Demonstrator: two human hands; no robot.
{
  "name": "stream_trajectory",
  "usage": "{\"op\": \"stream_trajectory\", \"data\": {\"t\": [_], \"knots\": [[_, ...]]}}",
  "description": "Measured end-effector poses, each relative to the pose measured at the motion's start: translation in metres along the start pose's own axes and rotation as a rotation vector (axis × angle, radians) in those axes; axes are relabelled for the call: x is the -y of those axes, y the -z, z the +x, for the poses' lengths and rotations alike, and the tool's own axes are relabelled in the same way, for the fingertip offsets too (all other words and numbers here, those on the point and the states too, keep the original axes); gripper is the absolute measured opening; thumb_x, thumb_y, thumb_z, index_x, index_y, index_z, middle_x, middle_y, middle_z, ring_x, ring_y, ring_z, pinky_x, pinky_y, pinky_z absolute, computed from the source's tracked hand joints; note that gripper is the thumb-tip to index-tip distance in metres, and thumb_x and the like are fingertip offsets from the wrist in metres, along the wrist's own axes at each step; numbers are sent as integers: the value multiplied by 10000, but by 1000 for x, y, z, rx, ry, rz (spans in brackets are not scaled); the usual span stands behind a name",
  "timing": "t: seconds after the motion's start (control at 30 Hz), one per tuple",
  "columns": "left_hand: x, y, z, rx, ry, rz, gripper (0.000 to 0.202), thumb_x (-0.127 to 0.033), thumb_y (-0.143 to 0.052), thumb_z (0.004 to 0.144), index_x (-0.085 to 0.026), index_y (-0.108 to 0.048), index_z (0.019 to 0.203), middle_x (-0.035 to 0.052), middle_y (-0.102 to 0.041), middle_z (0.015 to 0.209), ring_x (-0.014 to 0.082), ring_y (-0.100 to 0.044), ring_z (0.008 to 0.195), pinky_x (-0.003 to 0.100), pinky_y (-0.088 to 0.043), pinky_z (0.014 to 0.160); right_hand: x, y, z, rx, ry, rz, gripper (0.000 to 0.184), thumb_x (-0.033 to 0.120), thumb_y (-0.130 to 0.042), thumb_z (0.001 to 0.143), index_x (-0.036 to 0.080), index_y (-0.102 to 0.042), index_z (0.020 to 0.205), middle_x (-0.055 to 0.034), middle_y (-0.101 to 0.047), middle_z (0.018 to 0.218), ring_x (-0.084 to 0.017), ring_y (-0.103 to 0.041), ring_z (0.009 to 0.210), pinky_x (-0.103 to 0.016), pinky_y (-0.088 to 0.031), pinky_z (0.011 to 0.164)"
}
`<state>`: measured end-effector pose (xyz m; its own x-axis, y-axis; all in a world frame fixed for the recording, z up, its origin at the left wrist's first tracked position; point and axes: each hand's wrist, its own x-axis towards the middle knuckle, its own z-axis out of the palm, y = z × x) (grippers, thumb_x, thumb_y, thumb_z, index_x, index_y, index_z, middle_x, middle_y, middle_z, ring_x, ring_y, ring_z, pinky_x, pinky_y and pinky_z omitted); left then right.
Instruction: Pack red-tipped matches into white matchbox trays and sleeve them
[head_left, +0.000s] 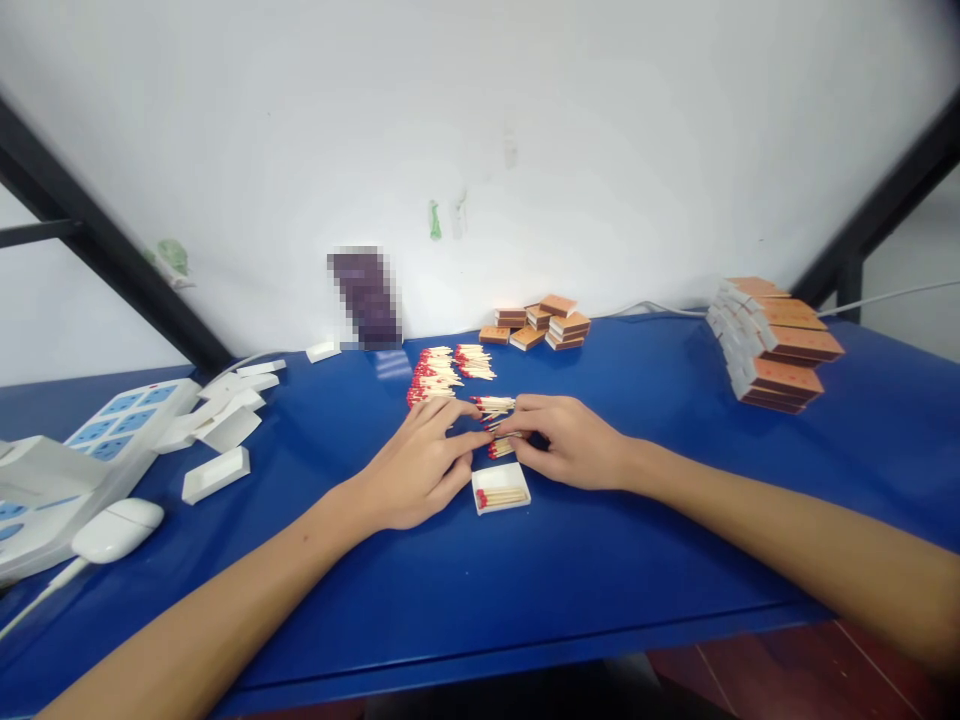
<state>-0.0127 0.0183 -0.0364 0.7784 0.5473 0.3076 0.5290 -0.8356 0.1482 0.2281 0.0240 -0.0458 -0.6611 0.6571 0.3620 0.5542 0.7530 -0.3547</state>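
Both my hands rest on the blue table, fingertips meeting over a small bunch of red-tipped matches. My left hand pinches at the bunch with its fingers curled. My right hand grips the same matches from the other side. Just in front of my hands lies a small white matchbox tray with a few matches in it. Beyond my fingers more matches lie in loose piles.
Orange matchbox sleeves are heaped at the back centre and stacked at the right. Empty white trays lie at the left beside a white-and-blue power strip and a white earbud case. The table's front edge is close.
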Motion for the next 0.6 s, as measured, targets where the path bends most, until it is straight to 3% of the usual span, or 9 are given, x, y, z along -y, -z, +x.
{"op": "stream_trajectory", "data": {"t": [0.27,0.43,0.6], "knots": [[0,-2,0,-16,57,34,423,-177,-437,919,-188,-601,1310,125,-538,1277,289,-467,1204,509,-395,1035,-2,-2,0,-27,-61,-65,268,201,-531,922,197,-696,1133,-23,-588,817,-135,-537,713,-255,-385,659],[0,-2,0,-44,37,21,397,-170,-443,916,-195,-625,1268,116,-547,1268,280,-478,1189,491,-399,1028,-2,-3,1,-15,-65,-56,218,197,-539,917,184,-706,1055,-25,-590,814,-132,-534,700,-252,-381,642],[-2,-4,-2,-200,21,-25,316,-160,-443,922,-177,-646,1164,77,-627,1005,222,-542,980,421,-429,908,-1,0,-1,-28,-64,-65,249,214,-530,919,188,-690,1108,-35,-613,856,-140,-559,739,-259,-403,677]]}}
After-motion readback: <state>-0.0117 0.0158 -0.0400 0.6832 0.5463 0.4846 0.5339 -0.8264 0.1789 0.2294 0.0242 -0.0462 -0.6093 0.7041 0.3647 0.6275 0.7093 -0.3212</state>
